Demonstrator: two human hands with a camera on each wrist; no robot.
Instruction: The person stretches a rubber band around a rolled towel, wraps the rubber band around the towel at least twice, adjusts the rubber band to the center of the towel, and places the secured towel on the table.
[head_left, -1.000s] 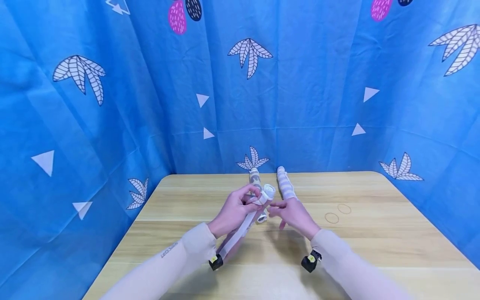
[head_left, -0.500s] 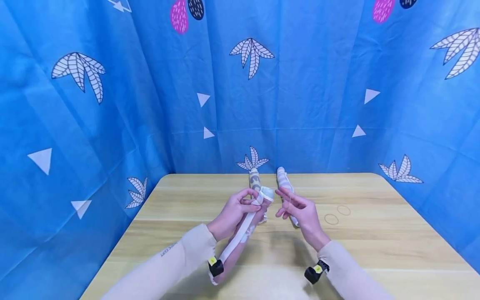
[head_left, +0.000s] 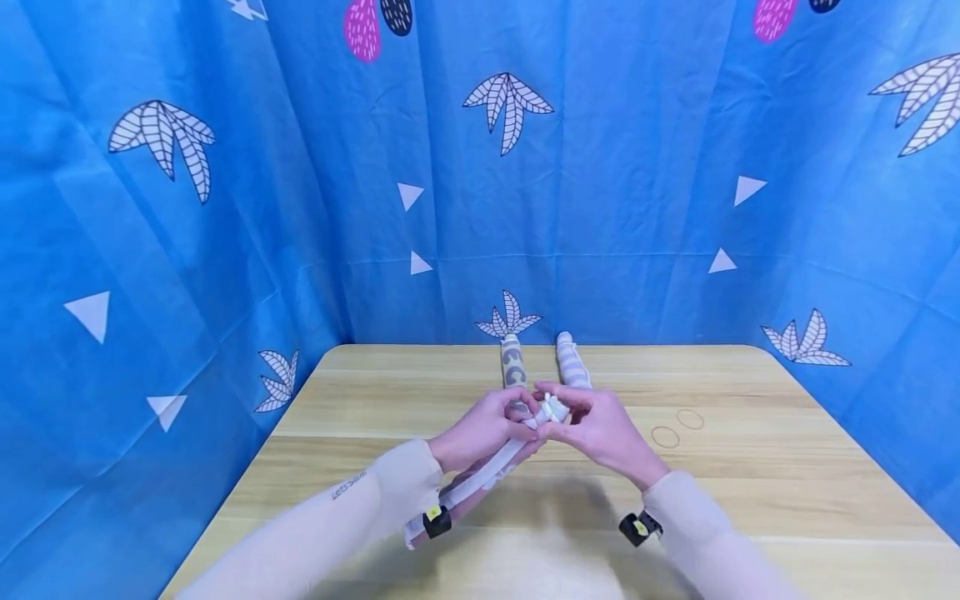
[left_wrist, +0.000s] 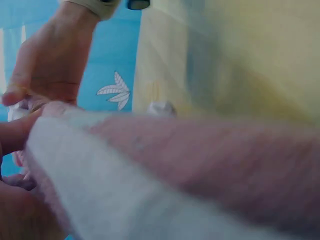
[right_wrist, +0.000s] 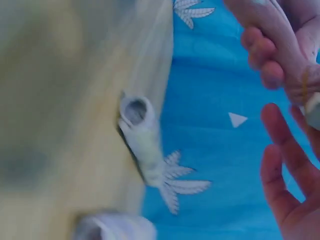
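Note:
A pink rolled cloth (head_left: 467, 505) with a white edge strip slants over the table, its white end up and to the right. My left hand (head_left: 483, 429) pinches the roll just below that end. My right hand (head_left: 600, 429) reaches round the white end with thumb and fingers. A thin yellowish rubber band (right_wrist: 306, 85) lies about the roll near the end in the right wrist view. In the left wrist view the rubber band (left_wrist: 25, 91) runs to the right hand's fingers. The near cloth fills much of that view, blurred.
Behind the hands lie a grey-patterned rolled cloth (head_left: 513, 362) and a lavender-striped rolled cloth (head_left: 572, 362). Two loose rubber bands, one nearer (head_left: 665, 447) and one farther (head_left: 690, 429), lie on the wooden table (head_left: 750, 500) at right. A blue curtain (head_left: 630, 167) stands along its far edge.
My right hand first drew back to the right with spread fingers, then came in to the roll's white end. The left hand keeps its pinch; the roll has tilted slightly.

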